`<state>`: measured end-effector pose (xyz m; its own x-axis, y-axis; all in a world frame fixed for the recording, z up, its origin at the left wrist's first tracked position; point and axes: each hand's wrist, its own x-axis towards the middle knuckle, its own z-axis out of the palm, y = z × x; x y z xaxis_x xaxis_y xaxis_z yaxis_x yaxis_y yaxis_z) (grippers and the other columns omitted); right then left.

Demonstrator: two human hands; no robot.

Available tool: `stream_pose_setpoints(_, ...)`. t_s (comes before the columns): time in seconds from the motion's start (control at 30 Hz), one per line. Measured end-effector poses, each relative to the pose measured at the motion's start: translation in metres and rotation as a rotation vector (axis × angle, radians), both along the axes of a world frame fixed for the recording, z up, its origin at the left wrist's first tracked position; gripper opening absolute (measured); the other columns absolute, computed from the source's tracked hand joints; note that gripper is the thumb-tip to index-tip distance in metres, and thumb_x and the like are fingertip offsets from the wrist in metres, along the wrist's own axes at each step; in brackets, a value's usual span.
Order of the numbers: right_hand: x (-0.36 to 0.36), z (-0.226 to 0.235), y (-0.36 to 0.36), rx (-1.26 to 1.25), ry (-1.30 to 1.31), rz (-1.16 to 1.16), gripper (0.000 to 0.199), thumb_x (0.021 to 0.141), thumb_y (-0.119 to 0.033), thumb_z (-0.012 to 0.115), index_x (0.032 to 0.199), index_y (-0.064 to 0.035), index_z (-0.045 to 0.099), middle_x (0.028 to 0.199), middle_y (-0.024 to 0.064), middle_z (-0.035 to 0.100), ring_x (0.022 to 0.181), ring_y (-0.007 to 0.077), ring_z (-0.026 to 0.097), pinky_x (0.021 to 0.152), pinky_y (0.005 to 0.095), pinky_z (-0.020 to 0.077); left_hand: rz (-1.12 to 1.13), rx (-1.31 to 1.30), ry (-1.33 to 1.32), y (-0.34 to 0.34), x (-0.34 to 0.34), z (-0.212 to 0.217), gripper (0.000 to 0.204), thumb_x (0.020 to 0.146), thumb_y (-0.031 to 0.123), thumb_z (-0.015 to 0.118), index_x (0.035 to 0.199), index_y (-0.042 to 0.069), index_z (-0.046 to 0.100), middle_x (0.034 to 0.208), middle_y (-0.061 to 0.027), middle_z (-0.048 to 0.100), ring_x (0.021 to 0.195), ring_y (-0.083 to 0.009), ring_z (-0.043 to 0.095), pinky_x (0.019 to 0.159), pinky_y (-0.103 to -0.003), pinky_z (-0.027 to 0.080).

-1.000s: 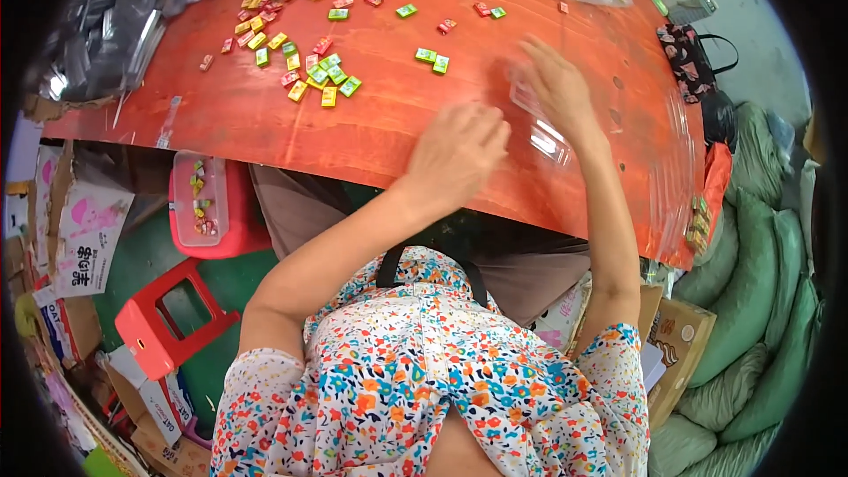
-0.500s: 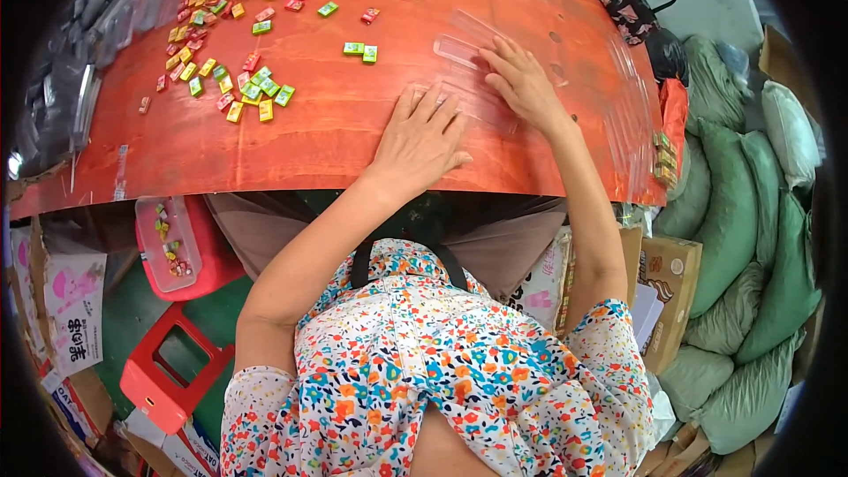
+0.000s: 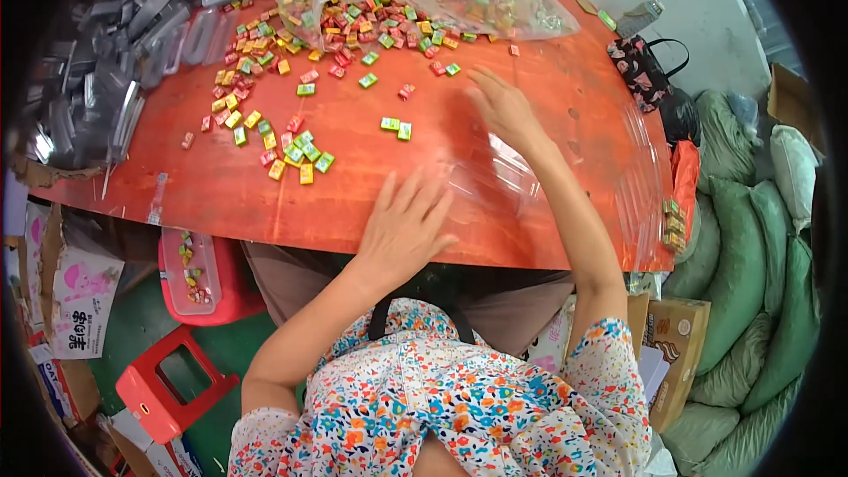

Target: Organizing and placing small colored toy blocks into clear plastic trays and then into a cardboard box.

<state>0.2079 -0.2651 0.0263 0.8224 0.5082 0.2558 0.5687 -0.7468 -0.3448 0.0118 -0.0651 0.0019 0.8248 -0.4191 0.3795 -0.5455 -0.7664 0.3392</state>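
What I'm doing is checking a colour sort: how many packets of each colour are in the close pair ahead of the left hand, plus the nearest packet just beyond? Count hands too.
Green packets: 2
Red packet: 1
Hands, left hand and right hand: 2
Total: 5

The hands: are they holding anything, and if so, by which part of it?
Nothing seems held: the left hand is spread open, and the right hand, though blurred, shows nothing in it.
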Motion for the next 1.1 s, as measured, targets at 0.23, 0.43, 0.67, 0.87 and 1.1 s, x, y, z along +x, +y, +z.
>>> stream_pose_setpoints(0.23,0.149,-0.012,0.094,-0.087,-0.095,0.198,0.045,0.099,-0.036,0.049,0.134,-0.0072,0.054,0.126,0.0228,0.059,0.116,0.0386,0.056,0.098,0.0436,0.0445,0.207,0.005,0.01,0.049,-0.024,-0.03,0.051,0.087,0.033,0.067,0.13,0.007,0.057,0.143,-0.0138,0.048,0.136,-0.0341,0.04,0.113,-0.053,0.027)
stream_pose_setpoints(0.43,0.245,0.005,0.092,-0.386,-0.18,0.064,0.042,0.098,-0.039,0.049,0.126,-0.0119,0.062,0.125,0.0162,0.062,0.114,0.0342,0.059,0.096,0.0423,0.0459,0.263,0.037,-0.065,0.047,-0.026,-0.032,0.043,0.09,0.03,0.06,0.127,0.009,0.061,0.139,-0.0112,0.054,0.131,-0.0313,0.047,0.112,-0.05,0.03)
stream_pose_setpoints(0.67,0.203,-0.001,0.127,-0.105,0.08,-0.146,0.071,0.085,-0.067,0.053,0.144,-0.0264,0.047,0.15,0.0095,0.043,0.139,0.0334,0.038,0.114,0.0506,0.0289,0.299,0.085,-0.155,0.042,-0.024,-0.029,0.039,0.09,0.029,0.053,0.121,0.01,0.067,0.132,-0.0082,0.061,0.123,-0.0283,0.056,0.106,-0.042,0.04)
stream_pose_setpoints(0.87,0.119,-0.006,0.159,-0.247,0.048,-0.213,0.062,0.083,-0.069,0.051,0.131,-0.03,0.06,0.148,0.0059,0.045,0.135,0.0321,0.043,0.107,0.065,0.0269,0.287,0.02,-0.179,0.039,-0.022,-0.034,0.038,0.088,0.026,0.057,0.12,0.008,0.067,0.131,-0.0081,0.061,0.121,-0.0285,0.057,0.105,-0.042,0.042)
stream_pose_setpoints(1.1,0.019,-0.041,0.172,-0.097,-0.073,0.072,0.049,0.091,-0.056,0.05,0.129,-0.0274,0.061,0.143,0.0076,0.048,0.131,0.0291,0.044,0.097,0.0573,0.0345,0.29,0.015,-0.198,0.038,-0.021,-0.038,0.04,0.085,0.027,0.062,0.12,0.007,0.066,0.132,-0.009,0.059,0.121,-0.0285,0.055,0.106,-0.042,0.041)
